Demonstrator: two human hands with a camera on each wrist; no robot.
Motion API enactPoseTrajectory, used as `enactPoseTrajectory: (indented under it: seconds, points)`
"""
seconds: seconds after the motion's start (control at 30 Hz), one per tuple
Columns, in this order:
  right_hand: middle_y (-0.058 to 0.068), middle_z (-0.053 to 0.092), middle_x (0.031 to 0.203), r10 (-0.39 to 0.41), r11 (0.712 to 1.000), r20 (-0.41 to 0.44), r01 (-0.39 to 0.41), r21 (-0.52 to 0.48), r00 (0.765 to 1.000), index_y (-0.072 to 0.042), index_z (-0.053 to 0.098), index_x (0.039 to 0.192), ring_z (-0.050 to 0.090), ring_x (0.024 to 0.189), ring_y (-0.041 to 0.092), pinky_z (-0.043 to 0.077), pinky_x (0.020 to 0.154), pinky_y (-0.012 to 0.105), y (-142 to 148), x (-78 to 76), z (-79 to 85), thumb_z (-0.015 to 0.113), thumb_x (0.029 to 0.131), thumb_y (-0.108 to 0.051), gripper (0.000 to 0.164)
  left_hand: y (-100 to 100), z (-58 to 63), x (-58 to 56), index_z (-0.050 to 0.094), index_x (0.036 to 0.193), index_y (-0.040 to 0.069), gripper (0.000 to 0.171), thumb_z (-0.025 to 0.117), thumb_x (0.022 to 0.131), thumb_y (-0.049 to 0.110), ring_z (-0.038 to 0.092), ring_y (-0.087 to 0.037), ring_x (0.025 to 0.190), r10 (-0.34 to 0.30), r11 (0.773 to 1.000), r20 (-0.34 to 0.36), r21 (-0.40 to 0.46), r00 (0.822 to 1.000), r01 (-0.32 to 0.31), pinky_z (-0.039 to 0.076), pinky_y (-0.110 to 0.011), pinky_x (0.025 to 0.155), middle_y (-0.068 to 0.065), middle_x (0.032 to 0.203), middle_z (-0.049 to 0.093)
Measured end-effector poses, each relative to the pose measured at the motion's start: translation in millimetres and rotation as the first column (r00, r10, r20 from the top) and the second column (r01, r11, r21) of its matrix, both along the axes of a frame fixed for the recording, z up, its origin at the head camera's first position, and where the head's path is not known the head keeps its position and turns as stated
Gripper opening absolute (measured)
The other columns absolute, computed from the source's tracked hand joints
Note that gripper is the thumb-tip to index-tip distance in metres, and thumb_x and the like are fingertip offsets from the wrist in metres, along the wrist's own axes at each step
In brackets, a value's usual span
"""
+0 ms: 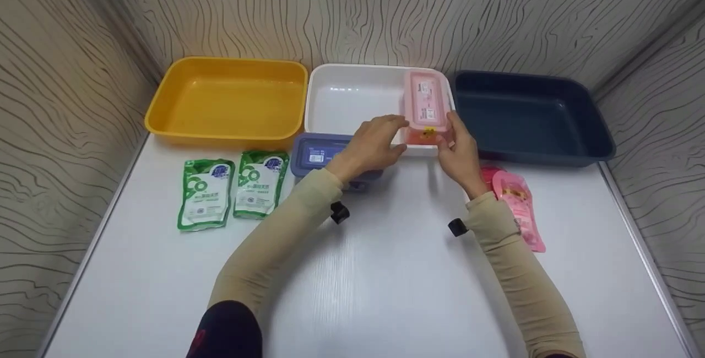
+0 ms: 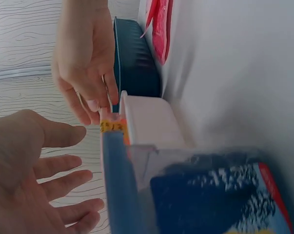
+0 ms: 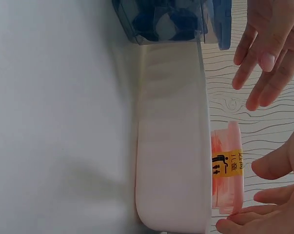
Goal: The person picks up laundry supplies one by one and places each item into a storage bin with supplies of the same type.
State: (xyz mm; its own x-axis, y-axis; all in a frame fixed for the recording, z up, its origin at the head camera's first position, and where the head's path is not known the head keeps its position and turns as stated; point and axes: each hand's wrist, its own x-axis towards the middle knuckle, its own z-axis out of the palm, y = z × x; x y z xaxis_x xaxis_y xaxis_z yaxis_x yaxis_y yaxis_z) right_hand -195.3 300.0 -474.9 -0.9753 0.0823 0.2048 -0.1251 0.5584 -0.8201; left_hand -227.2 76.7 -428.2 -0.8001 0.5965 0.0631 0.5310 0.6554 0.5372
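Note:
A pink lidded box (image 1: 427,98) with a yellow sticker sits in the right end of the white tray (image 1: 352,68), its lid standing above the rim in the right wrist view. My right hand (image 1: 460,157) is at the box's near right corner, fingertips right at the lid's edge and the thumb apart from it. To the left of the box, my left hand (image 1: 374,143) has its fingers spread and loosely bent, holding nothing. Below that hand stands a blue-lidded clear box (image 1: 316,154), partly hidden by the left wrist and sleeve.
A yellow tray (image 1: 226,140) stands at the left and a dark blue tray (image 1: 545,157) at the right. Two green-and-white pouches (image 1: 205,195) lie on the white table (image 1: 363,292) at the left. A pink pouch (image 1: 520,212) lies partly behind the right forearm.

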Motion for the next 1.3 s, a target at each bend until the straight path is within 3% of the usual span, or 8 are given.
enactPoseTrajectory:
  seconds: [0.1,0.23,0.37,0.53,0.67,0.83,1.07,1.3]
  points:
    - [0.026,0.035,0.170,-0.010,0.999,-0.016,0.011,0.041,1.000,0.008,0.035,0.161,0.040,0.155,0.038,0.057,0.103,0.055,-4.2,0.7,3.8,0.057,0.104,0.000,0.062,-14.0,3.6,3.0,0.060,0.150,0.009,0.051,0.070,0.103,0.025,0.047,-0.030,0.152,0.004,1.000,-0.053,0.006,0.999,-0.004,0.038,-0.052,0.126,-0.009,0.161,0.054]
    - [0.025,0.038,0.169,0.002,0.999,-0.037,-0.001,0.046,0.999,0.008,0.037,0.161,0.041,0.154,0.038,0.056,0.105,0.057,-10.9,4.4,7.3,0.057,0.103,0.001,0.061,-37.1,5.0,8.3,0.060,0.149,0.007,0.050,0.070,0.103,0.025,0.048,-0.031,0.151,-0.002,0.999,-0.097,0.042,0.995,0.006,0.039,-0.053,0.125,-0.010,0.160,0.055]
    - [0.023,0.041,0.168,0.050,0.999,-0.045,-0.049,0.013,0.998,0.006,0.037,0.161,0.043,0.153,0.036,0.050,0.115,0.058,-18.4,8.8,9.5,0.058,0.104,0.001,0.061,-66.0,4.2,13.9,0.061,0.148,0.006,0.050,0.071,0.102,0.024,0.050,-0.032,0.149,0.031,0.996,-0.127,0.089,0.991,-0.019,0.038,-0.054,0.125,-0.012,0.158,0.057]
    - [0.023,0.042,0.167,0.117,0.991,-0.093,-0.123,-0.060,0.989,0.006,0.040,0.159,0.038,0.158,0.035,0.035,0.128,0.050,-25.6,10.9,11.1,0.056,0.104,0.008,0.058,-98.1,1.3,20.2,0.060,0.149,0.008,0.052,0.072,0.102,0.026,0.051,-0.030,0.148,0.114,0.987,-0.142,0.130,0.983,-0.096,0.037,-0.049,0.127,-0.011,0.158,0.057]
    - [0.026,0.045,0.164,0.141,0.981,-0.145,-0.158,-0.115,0.979,0.009,0.046,0.154,0.041,0.156,0.036,0.036,0.126,0.048,-32.0,12.0,12.5,0.056,0.102,0.011,0.053,-115.2,-6.6,22.5,0.060,0.149,0.007,0.052,0.073,0.102,0.025,0.052,-0.029,0.148,0.188,0.970,-0.130,0.183,0.973,-0.163,0.037,-0.045,0.128,-0.010,0.156,0.058]
    - [0.031,0.056,0.152,0.138,0.974,-0.171,-0.165,-0.156,0.976,0.012,0.054,0.145,0.053,0.146,0.044,0.045,0.120,0.049,-42.2,13.6,11.9,0.063,0.099,0.011,0.047,-130.5,-23.9,22.6,0.062,0.146,0.002,0.050,0.073,0.101,0.020,0.051,-0.032,0.147,0.274,0.928,-0.108,0.290,0.956,-0.233,0.036,-0.046,0.128,-0.013,0.154,0.059]
    - [0.030,0.064,0.139,0.168,0.960,-0.123,-0.191,-0.205,0.978,0.010,0.059,0.139,0.065,0.130,0.043,0.056,0.111,0.048,-53.2,18.0,6.1,0.067,0.099,0.006,0.041,-149.3,-39.6,26.0,0.056,0.151,0.001,0.054,0.071,0.102,0.020,0.044,-0.034,0.152,0.315,0.880,0.020,0.369,0.949,-0.300,0.031,-0.048,0.131,-0.016,0.160,0.052]
    - [0.023,0.064,0.137,0.225,0.945,0.028,-0.211,-0.248,0.974,0.005,0.059,0.141,0.069,0.123,0.037,0.061,0.101,0.030,-64.1,24.4,-4.4,0.065,0.103,0.000,0.038,-164.8,-50.5,30.8,0.045,0.160,0.005,0.069,0.072,0.102,0.031,0.046,-0.034,0.151,0.301,0.858,0.186,0.374,0.935,-0.351,0.039,-0.049,0.127,-0.017,0.163,0.048]
